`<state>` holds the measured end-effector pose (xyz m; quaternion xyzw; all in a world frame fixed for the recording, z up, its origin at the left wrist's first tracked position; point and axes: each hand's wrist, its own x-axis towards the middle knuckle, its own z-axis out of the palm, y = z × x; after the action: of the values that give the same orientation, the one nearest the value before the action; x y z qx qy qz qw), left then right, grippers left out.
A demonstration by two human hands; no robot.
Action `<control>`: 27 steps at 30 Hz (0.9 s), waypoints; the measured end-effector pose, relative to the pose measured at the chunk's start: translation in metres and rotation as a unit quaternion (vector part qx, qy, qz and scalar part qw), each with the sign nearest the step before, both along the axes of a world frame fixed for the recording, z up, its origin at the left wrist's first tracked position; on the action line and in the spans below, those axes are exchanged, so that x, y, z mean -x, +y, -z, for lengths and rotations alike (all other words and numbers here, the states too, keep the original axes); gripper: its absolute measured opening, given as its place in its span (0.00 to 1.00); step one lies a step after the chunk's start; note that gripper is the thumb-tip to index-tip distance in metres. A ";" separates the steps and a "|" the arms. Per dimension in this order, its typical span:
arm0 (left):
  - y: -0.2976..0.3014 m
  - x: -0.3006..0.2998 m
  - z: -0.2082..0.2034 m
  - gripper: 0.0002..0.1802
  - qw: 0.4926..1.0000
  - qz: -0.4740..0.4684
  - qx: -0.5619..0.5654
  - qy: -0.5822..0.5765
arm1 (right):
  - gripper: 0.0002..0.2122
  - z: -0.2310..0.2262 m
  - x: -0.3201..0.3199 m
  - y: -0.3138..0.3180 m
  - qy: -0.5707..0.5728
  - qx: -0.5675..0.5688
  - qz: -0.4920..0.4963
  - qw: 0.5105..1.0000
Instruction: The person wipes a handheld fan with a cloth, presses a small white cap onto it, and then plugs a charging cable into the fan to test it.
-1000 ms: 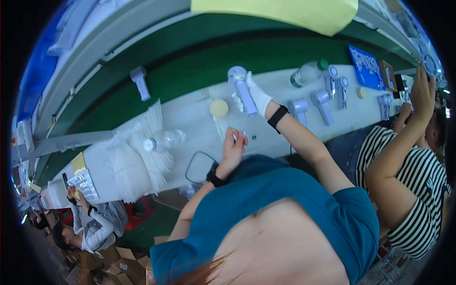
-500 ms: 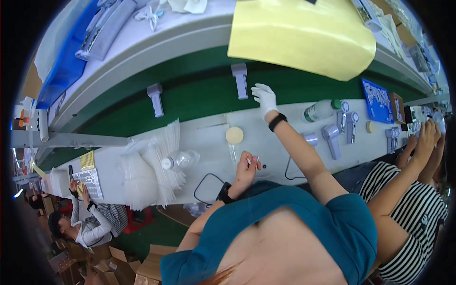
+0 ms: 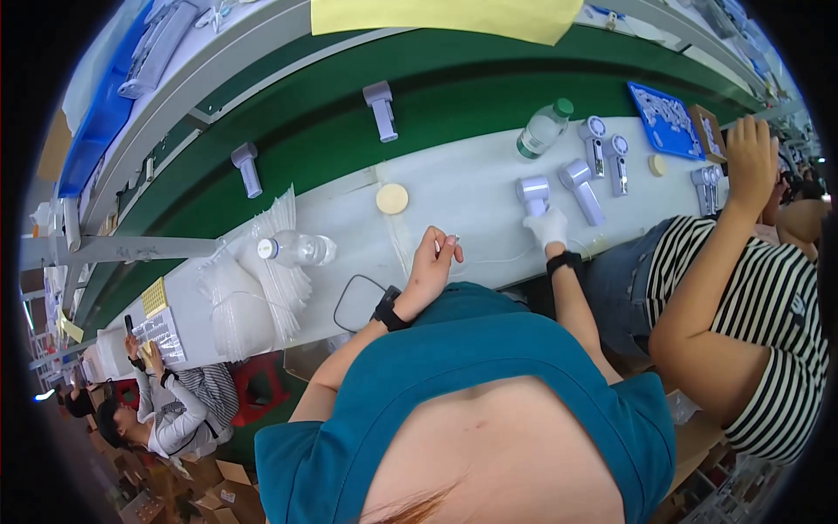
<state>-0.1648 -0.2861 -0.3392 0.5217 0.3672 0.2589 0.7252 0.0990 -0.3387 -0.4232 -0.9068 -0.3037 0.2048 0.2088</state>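
My right hand (image 3: 547, 230), in a white glove with a black wristband, is closed round the handle of a lavender handheld fan (image 3: 532, 189) lying on the white table; the fingers hide most of that handle. A second lavender fan (image 3: 581, 190) lies just right of it. My left hand (image 3: 431, 265) is bare and held over the table's near edge, its fingers curled together. A small whitish bit shows at its fingertips, too small to name. A round cream disc (image 3: 392, 199) lies beyond the left hand.
Two fans (image 3: 381, 112) rest on the green back strip. A green-capped bottle (image 3: 545, 129), a blue tray (image 3: 668, 120) of small parts and more fans stand right. Left are a clear bottle (image 3: 297, 249) and plastic sleeves (image 3: 249, 288). A person in stripes (image 3: 724, 323) sits close right.
My right hand has come back from the far green strip, toward me and to the right, onto the fan. My left hand stays curled. The view has shifted.
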 end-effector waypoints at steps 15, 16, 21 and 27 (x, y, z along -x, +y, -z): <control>-0.006 0.011 -0.019 0.10 0.997 -0.044 0.001 -0.062 | 0.28 -0.129 0.101 0.010 0.723 -0.406 -0.071 0.554; -0.005 0.012 -0.020 0.10 0.997 -0.042 0.002 -0.063 | 0.28 -0.136 0.101 0.010 0.722 -0.408 -0.069 0.555; -0.004 0.010 -0.027 0.11 0.996 -0.016 0.005 -0.085 | 0.30 -0.167 0.107 0.008 0.756 -0.412 -0.073 0.503; -0.005 0.012 -0.032 0.11 0.996 -0.001 0.019 -0.086 | 0.33 -0.189 0.118 0.009 0.758 -0.423 -0.109 0.485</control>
<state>-0.1767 -0.2908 -0.3067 0.4834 0.3092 0.2968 0.7633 -0.0191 -0.3294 -0.2338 -0.1626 -0.1746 0.6806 0.6927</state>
